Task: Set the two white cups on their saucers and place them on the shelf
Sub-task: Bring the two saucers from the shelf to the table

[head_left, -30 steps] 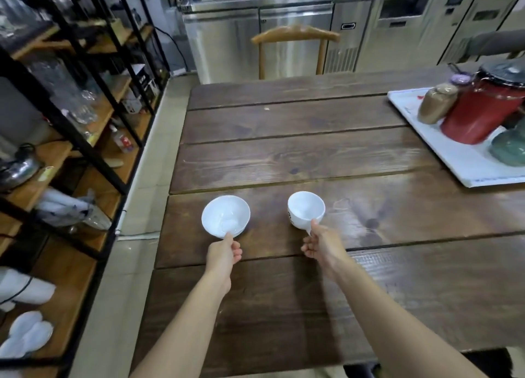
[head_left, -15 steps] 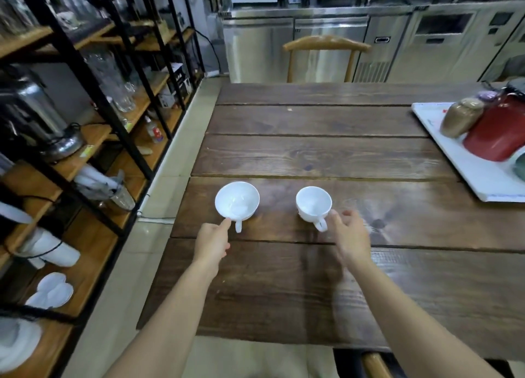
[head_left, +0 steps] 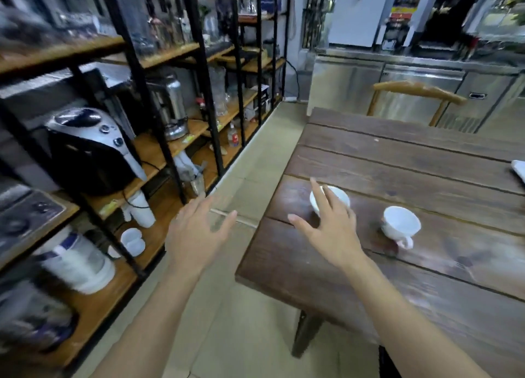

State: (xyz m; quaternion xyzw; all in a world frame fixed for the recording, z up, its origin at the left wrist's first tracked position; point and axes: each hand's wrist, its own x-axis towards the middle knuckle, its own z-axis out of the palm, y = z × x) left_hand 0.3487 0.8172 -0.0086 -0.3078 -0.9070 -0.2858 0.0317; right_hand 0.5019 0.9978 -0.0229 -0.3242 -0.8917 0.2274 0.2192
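Observation:
Two white cups stand on the dark wooden table. The left cup is partly hidden behind my right hand, which hovers open over the table's left end. The right cup stands free with its handle toward me. My left hand is open in the air over the floor gap, between the table and the shelf. Small white saucers lie on the shelf's lower wooden board, left of my left hand. Neither hand holds anything.
The black-framed shelf carries a black and silver appliance, a metal kettle, white paper cups, a clear jug and bottles. A wooden chair stands behind the table. Steel counters line the back wall.
Both hands have let go of the cups, which now stand on the table. The view has swung left toward the shelf, and my hands have moved left, fingers spread.

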